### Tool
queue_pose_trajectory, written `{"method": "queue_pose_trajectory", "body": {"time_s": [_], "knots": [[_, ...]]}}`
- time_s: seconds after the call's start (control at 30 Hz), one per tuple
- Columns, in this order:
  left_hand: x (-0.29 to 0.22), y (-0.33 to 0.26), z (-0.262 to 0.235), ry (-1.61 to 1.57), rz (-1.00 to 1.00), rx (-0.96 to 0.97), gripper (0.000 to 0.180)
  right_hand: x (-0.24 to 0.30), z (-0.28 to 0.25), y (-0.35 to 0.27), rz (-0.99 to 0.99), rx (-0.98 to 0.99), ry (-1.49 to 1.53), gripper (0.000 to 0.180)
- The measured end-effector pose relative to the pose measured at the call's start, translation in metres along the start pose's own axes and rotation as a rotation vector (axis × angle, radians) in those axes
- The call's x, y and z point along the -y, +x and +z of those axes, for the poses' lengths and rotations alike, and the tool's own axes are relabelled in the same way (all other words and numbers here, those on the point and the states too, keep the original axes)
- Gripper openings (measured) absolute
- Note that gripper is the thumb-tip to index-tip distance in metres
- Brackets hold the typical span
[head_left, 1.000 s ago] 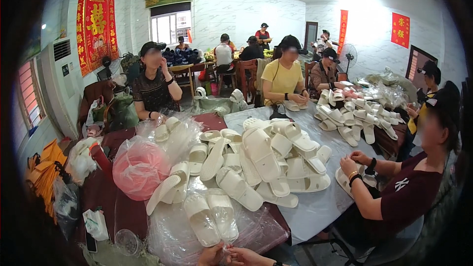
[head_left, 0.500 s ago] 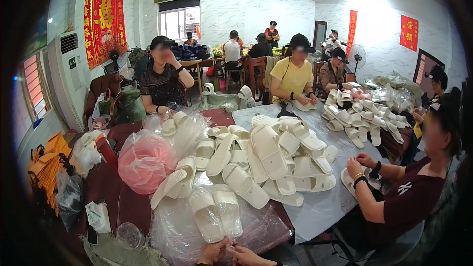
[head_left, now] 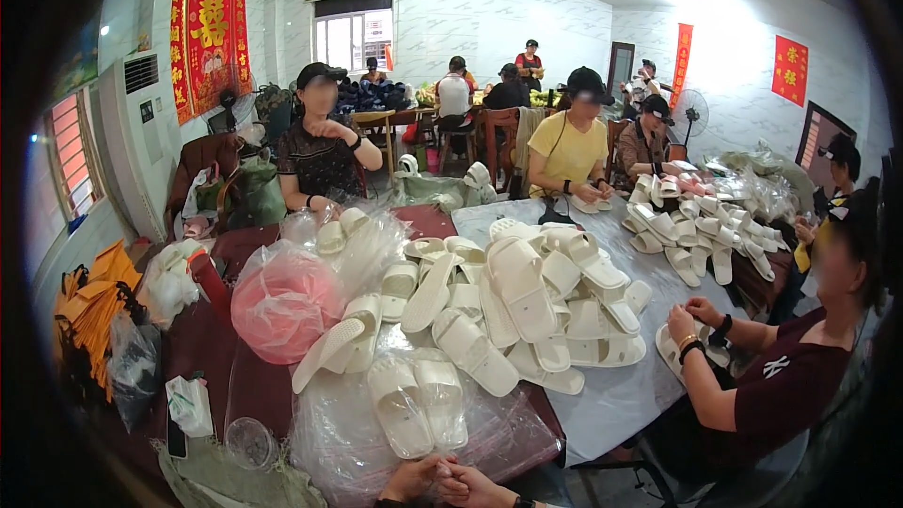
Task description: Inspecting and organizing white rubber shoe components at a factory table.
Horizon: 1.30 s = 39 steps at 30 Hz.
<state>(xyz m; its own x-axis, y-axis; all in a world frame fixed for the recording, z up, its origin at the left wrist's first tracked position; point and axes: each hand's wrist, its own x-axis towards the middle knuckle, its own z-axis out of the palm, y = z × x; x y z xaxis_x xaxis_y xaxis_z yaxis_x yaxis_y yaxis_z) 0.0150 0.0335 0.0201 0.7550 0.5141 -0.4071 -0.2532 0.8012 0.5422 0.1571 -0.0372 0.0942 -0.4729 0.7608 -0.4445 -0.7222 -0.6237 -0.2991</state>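
A pair of cream slide slippers (head_left: 419,404) lies side by side in front of me, with glossy clear plastic over them. Just below their near ends, at the lower edge of the view, my left hand (head_left: 412,480) and my right hand (head_left: 473,488) meet with bent, closed fingers. The fingertips press together close to the near edge of the plastic. What they pinch is too small to make out. Beneath the pair is a stack of flat clear plastic bags (head_left: 324,437). More cream slippers (head_left: 522,292) form a heap just beyond.
A pink bundle in clear plastic (head_left: 287,301) sits left of the heap. Nearer are a tissue pack (head_left: 190,406), a phone (head_left: 176,437) and a clear round tub (head_left: 250,442). A co-worker in dark red (head_left: 781,376) sits at right; others work around the table. Another slipper pile (head_left: 696,226) lies far right.
The view has shifted slightly, moving the scene a little right. My hands have drawn closer together, the right one more curled. The person across at left has moved a raised hand lower.
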Motion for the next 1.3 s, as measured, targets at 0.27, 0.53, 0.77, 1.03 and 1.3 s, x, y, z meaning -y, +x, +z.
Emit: {"method": "queue_pose_trajectory", "body": {"time_s": [0.27, 0.53, 0.77, 1.03, 1.3], "knots": [[-0.009, -0.005, 0.019, -0.050, 0.034, 0.032, 0.022, -0.009, -0.008, 0.007, 0.011, 0.146, 0.352, 0.035], [0.026, 0.029, -0.057, -0.067, 0.023, 0.226, 0.030, -0.007, 0.013, -0.004, 0.101, 0.126, 0.357, 0.043], [-0.008, -0.008, 0.018, 0.201, 0.111, -0.020, 0.032, 0.004, 0.022, -0.036, -0.139, 0.122, -0.431, 0.042], [-0.002, 0.002, 0.001, -0.020, 0.052, -0.006, 0.027, 0.003, -0.018, -0.027, -0.772, 0.145, -1.504, 0.044], [0.013, 0.017, -0.020, -0.144, 0.154, 0.036, 0.015, 0.002, -0.026, -0.022, -1.109, -0.356, -2.180, 0.055]]}}
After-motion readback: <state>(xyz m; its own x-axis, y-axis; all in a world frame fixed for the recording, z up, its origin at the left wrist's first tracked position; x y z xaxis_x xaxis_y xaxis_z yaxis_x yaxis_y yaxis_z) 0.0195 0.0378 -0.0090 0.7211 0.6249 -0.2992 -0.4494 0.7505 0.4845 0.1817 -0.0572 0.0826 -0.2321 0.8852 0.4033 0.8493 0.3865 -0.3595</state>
